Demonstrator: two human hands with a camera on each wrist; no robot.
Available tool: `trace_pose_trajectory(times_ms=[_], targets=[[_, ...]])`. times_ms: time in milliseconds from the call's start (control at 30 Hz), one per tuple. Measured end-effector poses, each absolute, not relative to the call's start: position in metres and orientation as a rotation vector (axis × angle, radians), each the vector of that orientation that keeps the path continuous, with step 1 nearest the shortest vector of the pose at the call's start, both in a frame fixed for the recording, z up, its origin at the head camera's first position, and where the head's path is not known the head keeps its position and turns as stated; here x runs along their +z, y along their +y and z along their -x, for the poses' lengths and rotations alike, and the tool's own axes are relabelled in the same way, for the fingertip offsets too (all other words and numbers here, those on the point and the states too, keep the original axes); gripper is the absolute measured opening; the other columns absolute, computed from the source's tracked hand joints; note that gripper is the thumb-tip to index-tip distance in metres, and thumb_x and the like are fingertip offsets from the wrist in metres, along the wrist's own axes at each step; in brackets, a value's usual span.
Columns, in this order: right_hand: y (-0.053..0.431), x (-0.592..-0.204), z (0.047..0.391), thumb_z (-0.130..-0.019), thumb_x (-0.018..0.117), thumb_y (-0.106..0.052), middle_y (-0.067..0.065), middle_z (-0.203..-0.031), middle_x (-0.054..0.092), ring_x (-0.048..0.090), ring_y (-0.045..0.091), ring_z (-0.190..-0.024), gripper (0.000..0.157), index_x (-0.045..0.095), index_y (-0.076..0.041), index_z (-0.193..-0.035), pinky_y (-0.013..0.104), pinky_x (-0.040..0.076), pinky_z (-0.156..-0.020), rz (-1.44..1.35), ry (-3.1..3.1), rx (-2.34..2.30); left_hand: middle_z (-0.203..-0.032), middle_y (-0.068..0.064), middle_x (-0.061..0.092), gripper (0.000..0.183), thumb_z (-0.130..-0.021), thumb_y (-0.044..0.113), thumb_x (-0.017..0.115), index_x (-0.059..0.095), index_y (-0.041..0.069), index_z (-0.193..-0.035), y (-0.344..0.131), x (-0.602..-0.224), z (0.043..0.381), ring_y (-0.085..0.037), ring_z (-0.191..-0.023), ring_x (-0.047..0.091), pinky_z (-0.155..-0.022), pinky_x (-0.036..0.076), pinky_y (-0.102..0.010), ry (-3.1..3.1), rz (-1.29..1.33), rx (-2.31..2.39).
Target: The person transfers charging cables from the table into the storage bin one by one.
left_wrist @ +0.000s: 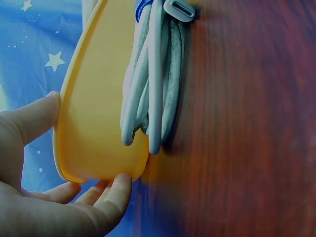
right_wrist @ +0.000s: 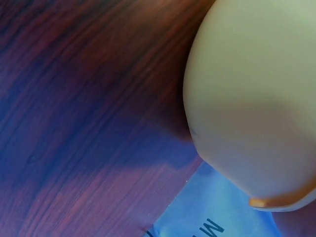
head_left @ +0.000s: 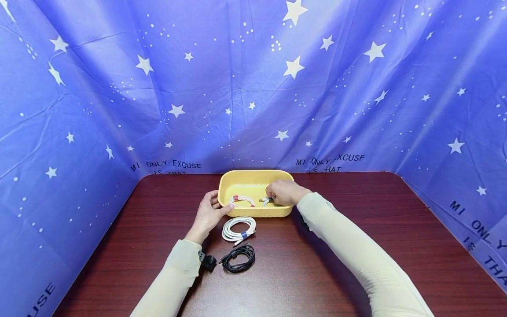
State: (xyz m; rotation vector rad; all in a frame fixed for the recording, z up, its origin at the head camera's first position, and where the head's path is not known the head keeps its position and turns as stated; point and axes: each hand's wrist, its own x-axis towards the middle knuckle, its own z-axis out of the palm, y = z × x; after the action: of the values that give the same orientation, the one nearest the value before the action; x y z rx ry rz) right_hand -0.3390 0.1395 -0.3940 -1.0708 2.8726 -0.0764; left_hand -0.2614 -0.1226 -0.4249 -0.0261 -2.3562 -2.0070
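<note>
A yellow plastic bin stands at the back of the table. My left hand grips its left front corner, thumb at the rim and fingers against the outer side, as the left wrist view also shows. Inside lies a white cable with a red tie. My right hand reaches over the right rim, fingers curled at a white cable with a metal plug; the hand partly hides it. The right wrist view shows only the bin's outer wall, not the hand.
In front of the bin lies a coiled white cable with a blue tie. Nearer me is a coiled black cable. A blue star-printed curtain surrounds the back and sides of the dark red wooden table.
</note>
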Motion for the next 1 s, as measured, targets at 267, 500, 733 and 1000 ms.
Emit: trace_pose_trajectory(times_ms=[267,500,733,1000], targets=[[0.1391,-0.3929,0.3374,-0.072,0.058,0.005,-0.006,-0.067,0.051,0.047,0.014,-0.065,0.019,0.06,-0.014,-0.074,0.029,0.039,-0.059,1.07,2.873,-0.065,-0.124,-0.027,0.055,0.068,-0.078,0.003,0.076,0.04,-0.005,-0.135,-0.1225,-0.4245,0.2606,-0.037,-0.113,0.057,-0.083,0.05,-0.029,-2.347,0.035,-2.018],[0.1396,-0.3934,0.3381,-0.073,0.06,0.002,-0.005,-0.073,0.057,0.051,0.015,-0.069,0.02,0.064,-0.016,-0.079,0.031,0.044,-0.063,1.043,2.876,-0.057,-0.124,-0.027,0.055,0.069,-0.079,0.004,0.077,0.04,-0.004,-0.136,-0.122,-0.4244,0.2602,-0.037,-0.113,0.057,-0.082,0.051,-0.029,-2.36,0.028,-2.003],[0.1433,-0.3894,0.3384,-0.073,0.064,-0.005,-0.008,-0.078,0.059,0.054,0.012,-0.073,0.018,0.066,-0.019,-0.084,0.031,0.046,-0.065,1.016,2.881,-0.045,-0.123,-0.026,0.055,0.068,-0.078,0.005,0.077,0.041,-0.004,-0.135,-0.1224,-0.4251,0.2605,-0.036,-0.112,0.058,-0.083,0.051,-0.031,-2.369,0.029,-1.988],[0.1476,-0.3847,0.3367,-0.078,0.064,-0.009,-0.005,-0.077,0.059,0.054,0.011,-0.072,0.016,0.066,-0.011,-0.094,0.03,0.046,-0.063,1.015,2.898,-0.137,-0.123,-0.025,0.056,0.069,-0.077,0.003,0.077,0.04,-0.003,-0.136,-0.1222,-0.4245,0.2605,-0.035,-0.112,0.058,-0.083,0.051,-0.031,-2.367,0.011,-1.993]])
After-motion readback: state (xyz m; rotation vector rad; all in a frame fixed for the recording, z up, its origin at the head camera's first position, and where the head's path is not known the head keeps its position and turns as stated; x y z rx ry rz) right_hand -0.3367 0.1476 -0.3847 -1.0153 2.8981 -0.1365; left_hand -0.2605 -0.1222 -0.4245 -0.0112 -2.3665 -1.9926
